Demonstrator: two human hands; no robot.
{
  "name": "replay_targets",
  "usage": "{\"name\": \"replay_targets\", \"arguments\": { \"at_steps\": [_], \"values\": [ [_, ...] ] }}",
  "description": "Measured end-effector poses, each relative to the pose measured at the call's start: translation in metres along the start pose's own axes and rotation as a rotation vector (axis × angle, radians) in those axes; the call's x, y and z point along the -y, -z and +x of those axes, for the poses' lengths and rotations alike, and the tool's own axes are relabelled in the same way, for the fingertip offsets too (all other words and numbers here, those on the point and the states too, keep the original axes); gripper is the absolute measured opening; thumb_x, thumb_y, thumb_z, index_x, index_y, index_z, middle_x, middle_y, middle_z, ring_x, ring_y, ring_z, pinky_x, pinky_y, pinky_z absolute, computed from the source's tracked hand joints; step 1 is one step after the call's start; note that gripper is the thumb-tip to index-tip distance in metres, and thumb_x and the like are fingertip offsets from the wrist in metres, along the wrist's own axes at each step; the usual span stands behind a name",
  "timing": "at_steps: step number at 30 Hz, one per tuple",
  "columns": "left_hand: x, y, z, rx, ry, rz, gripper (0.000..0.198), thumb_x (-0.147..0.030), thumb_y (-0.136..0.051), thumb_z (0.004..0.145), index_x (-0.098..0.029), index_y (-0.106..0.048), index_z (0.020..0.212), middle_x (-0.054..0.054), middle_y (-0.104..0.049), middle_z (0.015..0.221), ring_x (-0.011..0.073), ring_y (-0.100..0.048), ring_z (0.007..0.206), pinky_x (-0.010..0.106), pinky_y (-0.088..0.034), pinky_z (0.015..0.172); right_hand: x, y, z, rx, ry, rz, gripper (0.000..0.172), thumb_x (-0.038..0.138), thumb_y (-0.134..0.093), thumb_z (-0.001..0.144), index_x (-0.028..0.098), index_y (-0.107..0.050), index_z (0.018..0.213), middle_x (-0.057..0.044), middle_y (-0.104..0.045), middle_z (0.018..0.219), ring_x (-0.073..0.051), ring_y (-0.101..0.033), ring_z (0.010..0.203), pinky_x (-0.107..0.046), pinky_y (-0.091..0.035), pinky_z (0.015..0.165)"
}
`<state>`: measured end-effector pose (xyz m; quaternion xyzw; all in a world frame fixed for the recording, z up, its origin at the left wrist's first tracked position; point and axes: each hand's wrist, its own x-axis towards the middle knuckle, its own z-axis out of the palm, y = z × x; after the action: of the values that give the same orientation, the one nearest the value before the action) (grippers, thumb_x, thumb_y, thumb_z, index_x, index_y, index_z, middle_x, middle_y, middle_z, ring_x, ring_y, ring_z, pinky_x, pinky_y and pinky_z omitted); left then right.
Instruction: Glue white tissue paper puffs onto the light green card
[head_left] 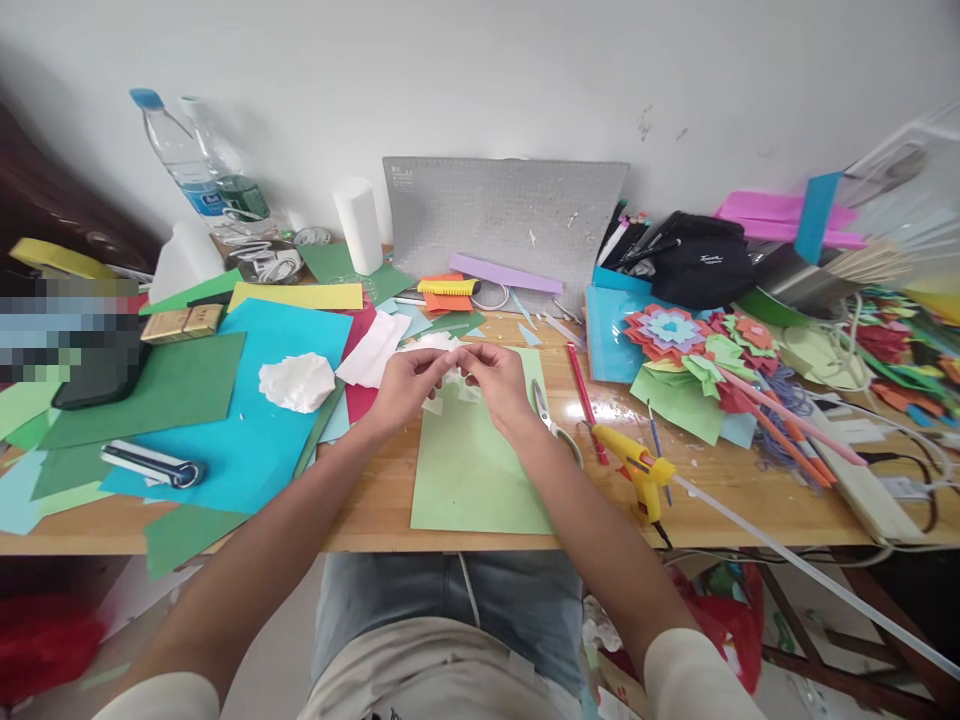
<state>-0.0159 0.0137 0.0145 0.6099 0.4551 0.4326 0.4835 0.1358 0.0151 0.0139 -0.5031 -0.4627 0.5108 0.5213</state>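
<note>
My left hand [410, 382] and my right hand [493, 380] meet fingertip to fingertip over the far end of a light green sheet [480, 475]. Both are closed in a pinch on a small piece of white paper [452, 369], mostly hidden by the fingers. White paper scraps [432, 341] lie just behind the hands. A folded white sheet [374, 350] is beside my left hand, with a crumpled white paper [297, 383] further left. Scissors [543, 408] lie right of the green sheet, partly behind my right forearm.
A yellow glue gun [634, 466] with a long glue stick and a red pencil-like stick [587, 405] are on the right. Paper flowers [667, 330] stand beyond them. Blue paper [259, 400] with a stapler [152, 464] covers the left. A grey cutting mat [502, 220] leans on the wall.
</note>
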Motion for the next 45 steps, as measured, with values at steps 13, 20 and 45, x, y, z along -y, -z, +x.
{"name": "replay_targets", "arguments": {
  "at_steps": [13,20,45],
  "values": [
    [0.001,-0.001,0.001,-0.063,0.033,0.038,0.039,-0.051,-0.061,0.083,-0.016,-0.064,0.067,-0.001,-0.051,0.056,0.0095,-0.046,0.049,0.022,-0.036,0.048,0.002,0.002,0.001,0.004,0.030,-0.022,0.027,0.046,-0.070,0.070,0.020,-0.064,0.075,0.001,-0.059,0.069,-0.011,-0.052,0.064,-0.022,-0.042,0.055],
    [0.005,0.003,0.004,-0.102,0.032,0.009,0.035,-0.048,-0.059,0.085,-0.016,-0.067,0.072,-0.003,-0.047,0.052,0.0098,-0.040,0.047,0.023,-0.033,0.048,0.003,0.003,0.002,-0.030,0.001,0.008,0.024,0.044,-0.066,0.072,0.021,-0.058,0.075,0.001,-0.063,0.077,-0.012,-0.059,0.070,-0.021,-0.046,0.059],
    [0.004,0.016,0.012,-0.205,0.037,0.013,0.032,-0.045,-0.062,0.081,-0.016,-0.068,0.071,-0.003,-0.046,0.052,0.0091,-0.036,0.046,0.024,-0.029,0.046,-0.016,0.002,0.026,-0.129,0.365,-0.619,0.022,0.032,-0.058,0.086,0.019,-0.071,0.098,-0.006,-0.072,0.093,-0.017,-0.060,0.072,-0.033,-0.047,0.079]
  ]
}}
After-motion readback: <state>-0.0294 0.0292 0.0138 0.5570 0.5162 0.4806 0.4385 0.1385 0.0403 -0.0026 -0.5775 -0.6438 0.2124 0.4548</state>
